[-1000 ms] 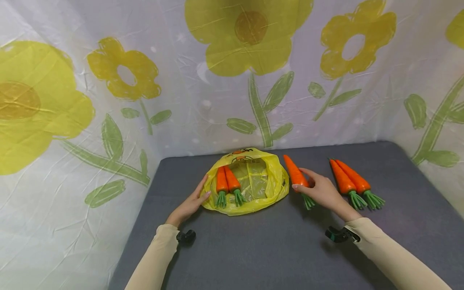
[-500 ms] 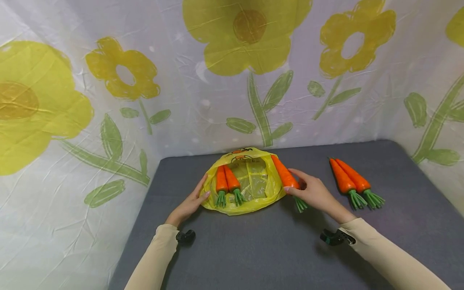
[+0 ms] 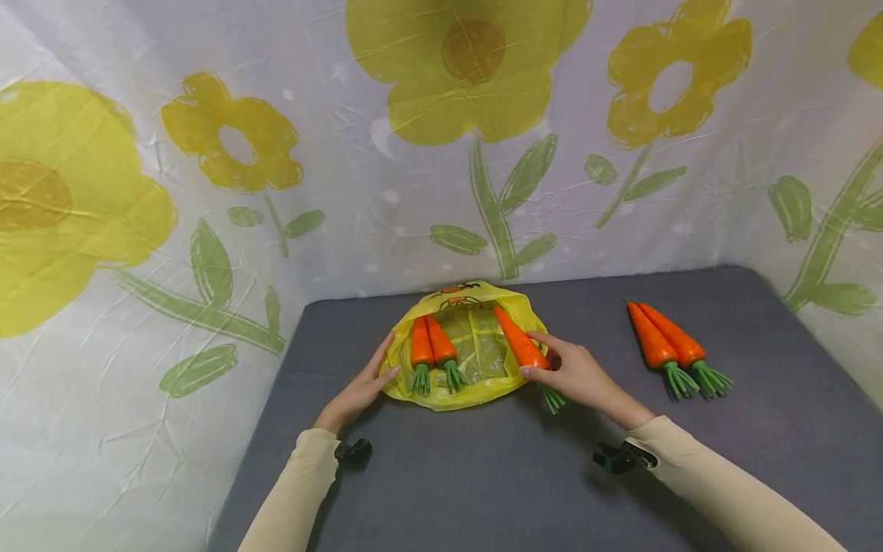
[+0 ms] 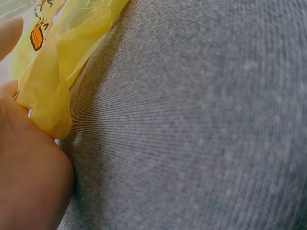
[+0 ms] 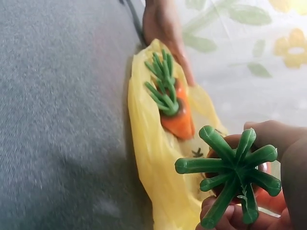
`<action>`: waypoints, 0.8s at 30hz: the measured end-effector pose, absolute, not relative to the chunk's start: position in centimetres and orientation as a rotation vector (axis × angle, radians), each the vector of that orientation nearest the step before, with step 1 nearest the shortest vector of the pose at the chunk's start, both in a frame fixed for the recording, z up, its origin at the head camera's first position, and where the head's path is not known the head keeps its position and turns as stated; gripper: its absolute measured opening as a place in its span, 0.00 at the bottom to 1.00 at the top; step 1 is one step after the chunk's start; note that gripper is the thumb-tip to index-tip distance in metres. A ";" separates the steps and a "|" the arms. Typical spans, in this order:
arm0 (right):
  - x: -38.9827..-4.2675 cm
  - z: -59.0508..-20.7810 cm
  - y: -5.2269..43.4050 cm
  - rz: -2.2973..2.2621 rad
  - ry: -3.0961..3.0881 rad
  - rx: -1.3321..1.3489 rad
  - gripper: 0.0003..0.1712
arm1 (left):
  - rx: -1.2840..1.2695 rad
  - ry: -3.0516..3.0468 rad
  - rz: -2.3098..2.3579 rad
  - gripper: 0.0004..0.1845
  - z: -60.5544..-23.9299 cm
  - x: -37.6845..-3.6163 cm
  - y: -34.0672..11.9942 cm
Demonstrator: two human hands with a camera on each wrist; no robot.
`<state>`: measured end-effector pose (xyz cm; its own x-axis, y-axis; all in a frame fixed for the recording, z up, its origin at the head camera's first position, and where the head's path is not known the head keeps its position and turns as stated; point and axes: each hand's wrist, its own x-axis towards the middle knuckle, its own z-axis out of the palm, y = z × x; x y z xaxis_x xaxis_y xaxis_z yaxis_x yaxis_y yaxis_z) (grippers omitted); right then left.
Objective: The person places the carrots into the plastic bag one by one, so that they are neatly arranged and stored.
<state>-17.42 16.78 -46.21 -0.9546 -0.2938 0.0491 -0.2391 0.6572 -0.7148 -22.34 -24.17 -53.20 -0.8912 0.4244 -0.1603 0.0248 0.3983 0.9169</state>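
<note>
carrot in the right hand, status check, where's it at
Right hand grips carrot, tip over yellow bag. Left hand rests on bag edge. Two carrots inside; nothing blocking.

No legible text, brand, number or sign is found in any view. The yellow plastic bag (image 3: 464, 354) carries an orange and black printed mark at its 12 o'clock edge in the head view, and the same mark shows at 10 o'clock in the left wrist view (image 4: 39, 34); its characters are too small and crumpled to read.
</note>
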 end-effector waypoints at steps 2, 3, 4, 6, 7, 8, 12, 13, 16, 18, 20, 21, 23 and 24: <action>-17.4 -46.3 16.3 -1.195 2.787 -0.464 0.42 | 0.377 2.289 1.497 0.39 -53.2 -22.3 -24.2; -17.4 -46.4 16.1 -1.196 2.783 -0.472 0.42 | 0.373 2.287 1.499 0.39 -53.2 -22.3 -24.2; -17.4 -46.5 15.9 -1.197 2.778 -0.474 0.42 | 0.369 2.285 1.500 0.39 -53.2 -22.3 -24.2; -17.5 -46.7 15.4 -1.199 2.768 -0.483 0.42 | 0.371 2.284 1.499 0.39 -53.2 -22.3 -24.2; -17.5 -46.8 15.2 -1.199 2.765 -0.487 0.42 | 0.371 2.285 1.498 0.39 -53.2 -22.3 -24.2; -17.6 -46.9 15.0 -1.199 2.761 -0.491 0.42 | 0.372 2.285 1.498 0.39 -53.2 -22.3 -24.2; -17.8 -47.3 14.2 -1.205 2.744 -0.498 0.41 | 0.373 2.284 1.499 0.39 -53.2 -22.3 -24.2; -17.9 -47.4 14.0 -1.205 2.742 -0.503 0.41 | 0.371 2.282 1.500 0.39 -53.2 -22.3 -24.2; -18.2 -47.6 13.4 -1.214 2.728 -0.499 0.41 | 0.368 2.283 1.501 0.39 -53.2 -22.3 -24.2; -18.4 -47.6 13.0 -1.216 2.717 -0.495 0.41 | 0.367 2.287 1.497 0.39 -53.2 -22.3 -24.2; -18.6 -47.6 12.6 -1.220 2.707 -0.482 0.41 | 0.367 2.290 1.494 0.39 -53.2 -22.3 -24.2; -18.6 -47.6 12.4 -1.225 2.701 -0.481 0.41 | 0.369 2.291 1.494 0.39 -53.2 -22.2 -24.2; -18.8 -47.5 12.0 -1.228 2.689 -0.470 0.41 | 0.370 2.291 1.494 0.38 -53.2 -22.3 -24.2; -18.9 -47.5 11.7 -1.234 2.682 -0.461 0.41 | 0.371 2.292 1.495 0.38 -53.3 -22.3 -24.2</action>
